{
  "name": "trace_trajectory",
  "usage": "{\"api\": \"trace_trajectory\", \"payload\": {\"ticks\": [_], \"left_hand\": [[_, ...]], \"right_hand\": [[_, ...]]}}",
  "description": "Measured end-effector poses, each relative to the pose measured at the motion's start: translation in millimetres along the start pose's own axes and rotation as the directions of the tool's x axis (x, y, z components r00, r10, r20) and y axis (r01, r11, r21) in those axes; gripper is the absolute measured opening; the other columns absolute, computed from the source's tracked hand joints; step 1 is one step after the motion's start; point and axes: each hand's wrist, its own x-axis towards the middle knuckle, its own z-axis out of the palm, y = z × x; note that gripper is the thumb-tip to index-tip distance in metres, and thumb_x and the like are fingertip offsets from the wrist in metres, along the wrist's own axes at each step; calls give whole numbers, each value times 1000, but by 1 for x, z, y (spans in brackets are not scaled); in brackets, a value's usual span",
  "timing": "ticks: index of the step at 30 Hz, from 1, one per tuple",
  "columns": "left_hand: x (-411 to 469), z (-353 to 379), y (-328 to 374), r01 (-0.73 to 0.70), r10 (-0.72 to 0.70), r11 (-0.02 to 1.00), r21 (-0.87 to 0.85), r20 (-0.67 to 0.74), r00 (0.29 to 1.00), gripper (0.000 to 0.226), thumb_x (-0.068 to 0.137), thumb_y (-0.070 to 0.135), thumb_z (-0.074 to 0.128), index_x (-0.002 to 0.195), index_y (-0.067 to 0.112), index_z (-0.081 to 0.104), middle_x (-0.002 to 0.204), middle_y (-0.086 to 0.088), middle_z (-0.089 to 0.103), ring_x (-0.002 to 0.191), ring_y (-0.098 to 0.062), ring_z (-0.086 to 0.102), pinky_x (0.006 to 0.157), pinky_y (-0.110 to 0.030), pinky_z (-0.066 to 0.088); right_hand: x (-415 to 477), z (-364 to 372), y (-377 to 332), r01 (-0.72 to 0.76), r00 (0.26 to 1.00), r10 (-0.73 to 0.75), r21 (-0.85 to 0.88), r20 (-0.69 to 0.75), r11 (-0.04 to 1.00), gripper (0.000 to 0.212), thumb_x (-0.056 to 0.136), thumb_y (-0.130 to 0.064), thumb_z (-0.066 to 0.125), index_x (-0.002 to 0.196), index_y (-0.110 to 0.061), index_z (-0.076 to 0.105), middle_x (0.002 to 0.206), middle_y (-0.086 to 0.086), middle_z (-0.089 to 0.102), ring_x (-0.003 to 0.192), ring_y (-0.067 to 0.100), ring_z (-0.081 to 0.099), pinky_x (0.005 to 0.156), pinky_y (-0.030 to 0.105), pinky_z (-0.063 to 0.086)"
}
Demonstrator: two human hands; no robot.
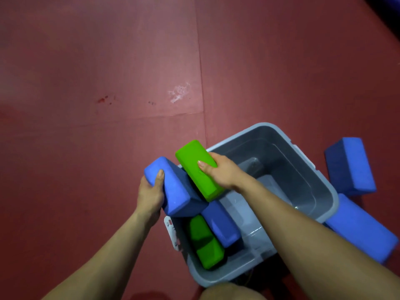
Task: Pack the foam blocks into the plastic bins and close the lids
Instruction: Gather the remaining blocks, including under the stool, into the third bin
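While both hands are loaded over the bin's left rim, this is how things stand:

Left hand [151,189]: wrapped around the outer end of a blue foam block [175,187], thumb on top, fingers underneath and out of sight.
Right hand [218,169]: clamped on a green foam block [198,169] near its far end, thumb across the top face.
Grey plastic bin [311,180]: open, no lid in view; its right half is bare.
Already packed: a second green block [205,243] and another blue block [220,224] lie just below the two grips, side by side against the left wall.
Still outside: two blue blocks, one [350,167] and the other [361,228], on the red floor mat [97,83] beyond the right forearm.
Axis: the held green block's long axis runs from the grip down and toward the person, near end tilted into the bin; the held blue block lies roughly parallel.
Risk: the two held blocks appear to touch, so lowering them together may wedge them across the packed pair.
Risk: a block left tilted would probably sit proud of the rim and hinder the lid.
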Motion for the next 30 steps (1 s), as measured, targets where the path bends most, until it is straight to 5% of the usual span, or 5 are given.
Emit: {"api": "trace_trajectory", "payload": {"ticks": [8,16,21,25,30], "left_hand": [[-21,0,6,-81,82,989,123,1,997,31,96,31,64,119,11,59,110,-8,70,89,-17,65,83,-41,54],[-40,5,13,-57,66,983,174,-47,997,60,80,53,60,124,14,55,114,-6,68,103,-26,66,94,-49,53],[-41,14,5,-24,35,987,158,-69,997,45,94,37,63,127,10,53,114,-6,68,103,-24,66,90,-41,53],[-28,13,-12,33,-23,982,187,-59,998,69,77,60,60,127,12,54,114,-6,69,102,-24,67,90,-46,54],[-20,27,-11,79,-68,976,205,-63,996,49,95,39,63,130,7,50,116,-10,66,103,-28,64,88,-40,51]], "right_hand": [[-20,-19,8,22,997,-12,135,-72,991,32,94,-42,62,116,-20,67,105,6,75,97,24,70,90,44,56],[-25,1,-15,15,999,-12,60,-38,998,30,97,-36,61,120,-18,66,110,7,73,102,24,68,94,43,53],[-15,3,-16,31,999,-31,9,17,999,34,97,-38,60,125,-18,62,114,4,71,104,22,68,93,37,53],[-8,-2,-16,19,999,-22,60,50,998,21,98,-35,59,116,-23,61,106,1,70,91,16,66,85,30,53],[8,-6,-16,-11,996,2,91,94,996,23,98,-34,61,116,-20,62,101,0,69,85,12,65,79,27,53]]}}
